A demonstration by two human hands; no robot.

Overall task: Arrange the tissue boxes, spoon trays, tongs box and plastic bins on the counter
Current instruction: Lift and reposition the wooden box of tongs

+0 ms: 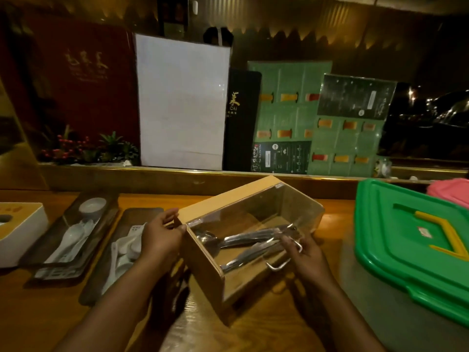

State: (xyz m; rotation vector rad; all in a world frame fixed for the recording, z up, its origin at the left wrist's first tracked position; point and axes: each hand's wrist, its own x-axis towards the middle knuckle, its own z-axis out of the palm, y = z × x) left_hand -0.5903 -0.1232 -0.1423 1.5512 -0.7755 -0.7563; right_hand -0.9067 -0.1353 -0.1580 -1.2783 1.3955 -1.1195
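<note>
While the left hand [162, 235] grips the tongs box [243, 240], right-hand fingers [291, 243] pinch tongs [253, 252].

Before me, a dim room: menus [289, 118] lean against the far wall [330, 47], beyond my warm wooden worktop [253, 326].

white board [181, 102]: upright behind the ledge
green menus [286, 115]: 2, leaning beside it
black menu [241, 120]: between them
red-berried plant [83, 146]: far left

Green bin lid [396, 240] with yellow handle [446, 235], pink lid [454, 190], white spoons [73, 237], tan wooden box [203, 257].
</note>
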